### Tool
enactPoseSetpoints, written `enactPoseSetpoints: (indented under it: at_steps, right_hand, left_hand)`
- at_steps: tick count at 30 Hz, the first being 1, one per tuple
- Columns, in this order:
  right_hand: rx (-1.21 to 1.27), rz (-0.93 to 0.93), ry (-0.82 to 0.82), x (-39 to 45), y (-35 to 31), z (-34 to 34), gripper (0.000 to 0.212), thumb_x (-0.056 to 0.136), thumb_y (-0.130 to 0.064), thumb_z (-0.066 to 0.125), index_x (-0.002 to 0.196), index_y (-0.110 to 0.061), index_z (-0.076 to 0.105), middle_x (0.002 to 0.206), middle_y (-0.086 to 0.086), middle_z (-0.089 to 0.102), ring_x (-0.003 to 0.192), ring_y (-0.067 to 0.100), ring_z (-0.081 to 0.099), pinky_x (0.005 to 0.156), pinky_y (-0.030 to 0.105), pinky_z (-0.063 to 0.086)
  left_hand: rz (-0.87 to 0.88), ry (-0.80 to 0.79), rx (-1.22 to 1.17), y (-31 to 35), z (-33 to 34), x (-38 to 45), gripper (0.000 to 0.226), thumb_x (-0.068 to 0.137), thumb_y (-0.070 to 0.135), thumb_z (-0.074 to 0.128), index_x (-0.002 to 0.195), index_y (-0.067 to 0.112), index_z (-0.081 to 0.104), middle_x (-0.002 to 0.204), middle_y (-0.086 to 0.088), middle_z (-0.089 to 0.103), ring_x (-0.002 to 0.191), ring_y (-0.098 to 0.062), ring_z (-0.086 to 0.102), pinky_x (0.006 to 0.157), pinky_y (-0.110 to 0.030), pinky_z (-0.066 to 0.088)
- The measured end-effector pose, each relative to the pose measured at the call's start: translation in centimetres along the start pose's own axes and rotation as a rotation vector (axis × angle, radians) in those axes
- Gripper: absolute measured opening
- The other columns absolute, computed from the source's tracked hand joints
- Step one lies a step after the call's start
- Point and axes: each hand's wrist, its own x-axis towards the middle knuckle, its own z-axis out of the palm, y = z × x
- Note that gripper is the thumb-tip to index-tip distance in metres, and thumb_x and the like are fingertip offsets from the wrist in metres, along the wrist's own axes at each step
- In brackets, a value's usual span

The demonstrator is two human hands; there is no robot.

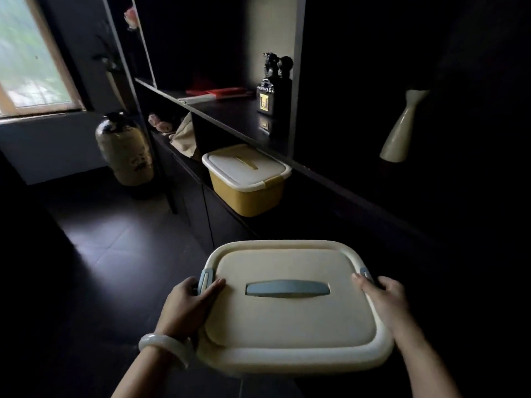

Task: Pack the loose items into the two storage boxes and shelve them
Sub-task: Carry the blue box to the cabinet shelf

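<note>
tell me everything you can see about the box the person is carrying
The cream storage box is rounded-square, plastic by its look, seen from above so only its lid shows. The lid is closed, with a raised centre panel, a grey-blue recessed handle in the middle and grey-blue latches at the left and right edges. The left hand and right hand grip opposite sides, thumbs on the lid. It is held roughly level, in front of the dark shelf unit.

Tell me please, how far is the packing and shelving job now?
Done: the yellow box, lid on, already sits in the dark shelf unit. In hand: the left hand and right hand grip the sides of the closed cream box, held in front of the shelves. Left: set this box on a shelf. No loose items show.
</note>
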Motion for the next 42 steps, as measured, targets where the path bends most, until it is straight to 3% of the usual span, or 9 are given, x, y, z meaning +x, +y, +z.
enactPoseSetpoints:
  at_steps: [4,7,10,13,15,21,33,38,42]
  right_hand:
    - [-0.022,0.092,0.16,2.5,-0.3,3.5,0.034,0.084,-0.016,0.073,0.061,-0.005,0.05,0.054,0.009,0.048,0.053,0.02,0.045,0.05,0.028,0.035]
    - [-0.057,0.141,0.291,2.9,0.1,5.1,0.034,0.084,-0.019,0.072,0.06,-0.004,0.052,0.051,0.005,0.05,0.05,0.021,0.046,0.043,0.022,0.036]
    - [-0.129,0.235,0.391,2.9,0.7,5.8,0.035,0.084,-0.032,0.072,0.08,0.002,0.063,0.07,0.011,0.059,0.066,0.026,0.056,0.061,0.032,0.041]
    - [-0.186,0.314,0.487,3.2,1.3,5.8,0.055,0.083,-0.044,0.069,0.109,0.004,0.063,0.101,0.022,0.065,0.096,0.033,0.062,0.081,0.037,0.045]
    - [-0.223,0.335,0.548,3.4,1.5,5.7,0.06,0.082,-0.048,0.068,0.114,0.002,0.063,0.112,0.024,0.065,0.105,0.037,0.06,0.088,0.039,0.046]
    - [-0.255,0.362,0.635,4.7,2.1,5.3,0.058,0.084,-0.047,0.067,0.112,0.004,0.064,0.11,0.025,0.065,0.103,0.037,0.061,0.086,0.038,0.047]
    - [-0.153,0.415,0.73,7.0,3.8,8.0,0.064,0.084,-0.047,0.066,0.125,0.001,0.058,0.121,0.023,0.062,0.111,0.035,0.059,0.086,0.034,0.045]
    - [-0.118,0.381,0.795,8.6,3.1,8.8,0.059,0.086,-0.042,0.066,0.122,0.005,0.059,0.12,0.026,0.061,0.11,0.038,0.059,0.086,0.036,0.045]
    - [-0.119,0.398,0.799,9.4,3.1,8.7,0.061,0.087,-0.042,0.066,0.124,0.006,0.058,0.123,0.028,0.059,0.113,0.04,0.057,0.089,0.039,0.044]
  left_hand:
    - [0.109,-0.136,0.082,1.4,0.4,9.6,0.045,0.073,0.062,0.07,0.07,0.018,0.061,0.058,0.005,0.06,0.052,-0.006,0.053,0.044,-0.02,0.037]
    - [0.179,-0.255,0.151,2.9,1.5,15.2,0.051,0.075,0.06,0.069,0.072,0.01,0.058,0.06,0.003,0.055,0.053,-0.011,0.048,0.047,-0.024,0.036]
    - [0.222,-0.377,0.194,4.4,3.5,19.2,0.055,0.076,0.063,0.067,0.078,0.008,0.059,0.064,0.0,0.059,0.056,-0.011,0.053,0.048,-0.025,0.039]
    - [0.262,-0.46,0.21,5.2,6.1,21.5,0.057,0.075,0.066,0.065,0.078,0.009,0.061,0.065,0.001,0.06,0.057,-0.011,0.051,0.051,-0.029,0.042]
    - [0.288,-0.492,0.21,5.3,7.9,22.8,0.057,0.074,0.068,0.064,0.075,0.011,0.061,0.066,-0.003,0.062,0.058,-0.014,0.052,0.054,-0.035,0.045]
    - [0.359,-0.508,0.251,6.1,12.0,25.0,0.059,0.073,0.074,0.06,0.068,0.015,0.06,0.059,0.001,0.06,0.052,-0.011,0.051,0.048,-0.028,0.038]
    - [0.361,-0.612,0.246,6.9,15.6,29.0,0.041,0.077,0.062,0.067,0.086,0.022,0.064,0.075,0.0,0.067,0.069,-0.015,0.061,0.056,-0.027,0.041]
    - [0.411,-0.608,0.324,8.2,16.6,30.5,0.038,0.079,0.062,0.063,0.081,0.025,0.056,0.072,0.006,0.061,0.068,-0.012,0.058,0.056,-0.024,0.039]
    - [0.219,-0.644,0.212,7.9,14.9,29.9,0.052,0.073,0.062,0.07,0.096,0.019,0.054,0.083,0.002,0.06,0.071,-0.013,0.057,0.055,-0.025,0.041]
